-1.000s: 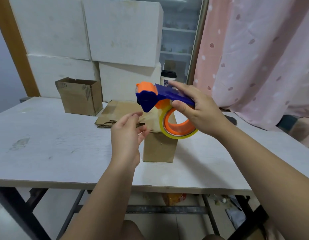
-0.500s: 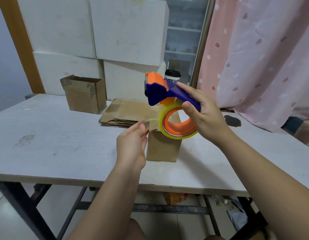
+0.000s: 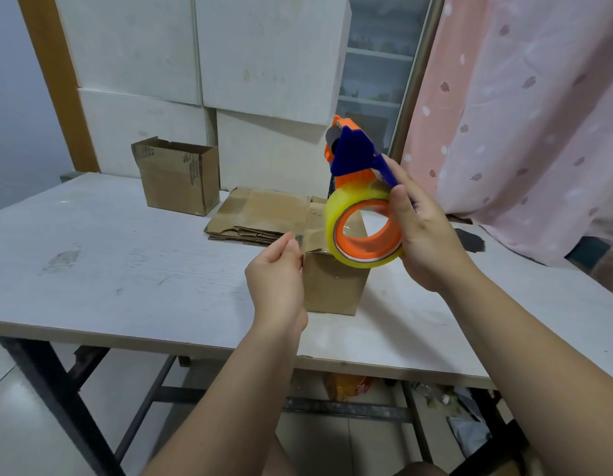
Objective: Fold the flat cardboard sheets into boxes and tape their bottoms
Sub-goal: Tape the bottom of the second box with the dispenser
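Moved: since half a second ago, the tape dispenser [image 3: 354,156] is tipping its blue-and-orange head more steeply toward 12 o'clock, and the clear tape strip [image 3: 312,237] is reaching out further toward 9 o'clock.
Left: one left hand [image 3: 275,283] is pinching the strip's free end between its fingers [image 3: 291,243] and thumb, at 9 o'clock of the roll.
Right: one right hand [image 3: 425,242] is curling thumb and fingers round the dispenser's handle and roll, holding it in the air.
Tape: one yellowish tape roll [image 3: 336,214] is sitting on an orange core.
Task box: one folded box [image 3: 332,286] is standing on the counter [image 3: 126,269], directly under the roll.
Second box: one open box [image 3: 177,180] is standing upright at 10 o'clock of it, well apart.
Sheets: one stack of flat cardboard sheets [image 3: 263,214] is lying at 11 o'clock; I cannot tell how many sheets.
Behind: four white cartons [image 3: 270,53] are standing stacked at 12 o'clock.
Side: one pink curtain [image 3: 521,97] is hanging at 2 o'clock.
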A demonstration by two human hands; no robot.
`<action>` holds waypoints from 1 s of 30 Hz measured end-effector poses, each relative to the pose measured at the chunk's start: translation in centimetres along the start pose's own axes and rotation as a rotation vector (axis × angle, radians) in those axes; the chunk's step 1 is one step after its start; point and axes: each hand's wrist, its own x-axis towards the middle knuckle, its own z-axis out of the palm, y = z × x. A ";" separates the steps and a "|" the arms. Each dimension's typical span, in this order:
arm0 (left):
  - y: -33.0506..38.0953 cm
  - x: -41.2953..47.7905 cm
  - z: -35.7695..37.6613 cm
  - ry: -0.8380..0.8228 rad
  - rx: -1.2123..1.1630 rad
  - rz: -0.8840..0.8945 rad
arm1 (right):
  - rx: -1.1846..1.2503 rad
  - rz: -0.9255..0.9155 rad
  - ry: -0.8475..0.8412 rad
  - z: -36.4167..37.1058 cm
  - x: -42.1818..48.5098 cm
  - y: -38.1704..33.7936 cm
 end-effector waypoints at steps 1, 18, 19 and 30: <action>-0.1 0.0 0.1 0.001 -0.019 -0.022 | 0.047 0.012 -0.014 -0.1 0.1 0.1; -0.6 0.9 0.3 -0.019 -0.109 -0.138 | 0.346 0.098 0.058 -0.3 -0.9 1.5; -0.4 1.0 0.2 -0.024 -0.112 -0.154 | 0.345 0.098 0.058 -0.3 -0.9 1.6; 0.4 1.2 -0.4 -0.107 -0.042 -0.122 | 0.269 0.063 0.042 0.0 -0.9 0.9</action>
